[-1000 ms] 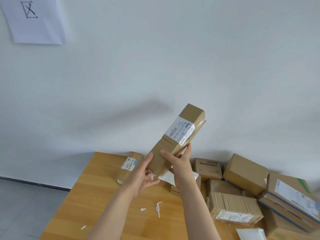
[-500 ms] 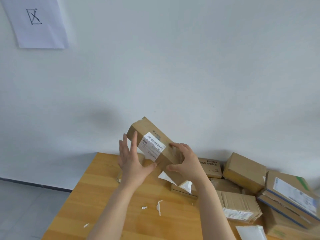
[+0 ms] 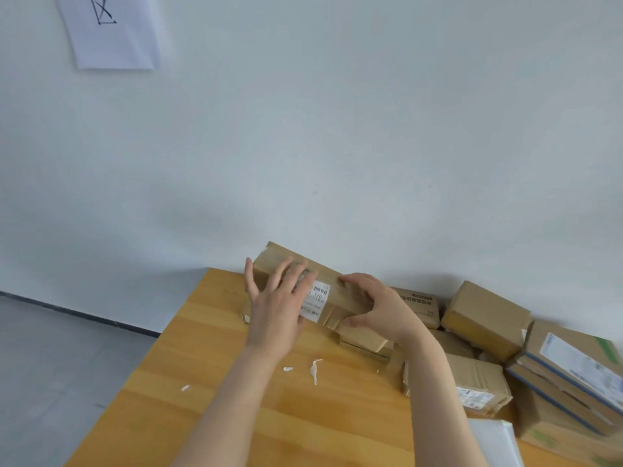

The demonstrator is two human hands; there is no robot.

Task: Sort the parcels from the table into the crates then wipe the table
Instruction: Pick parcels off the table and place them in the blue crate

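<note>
A long brown cardboard parcel with a white label lies low over the far part of the wooden table, tilted with its left end toward the wall. My right hand grips its right end, fingers curled over the top and thumb underneath. My left hand lies flat against its left half with the fingers straight and spread. Under the parcel sits another small brown box. No crate is in view.
A pile of brown parcels fills the table's right side, with flat boxes stacked at the far right and a white envelope near the front. Torn paper scraps lie mid-table. A paper sheet hangs on the wall.
The parcel came down from upright in the air, swung its top to the left and now lies low over the table. My left hand moved from beside it onto its face.
</note>
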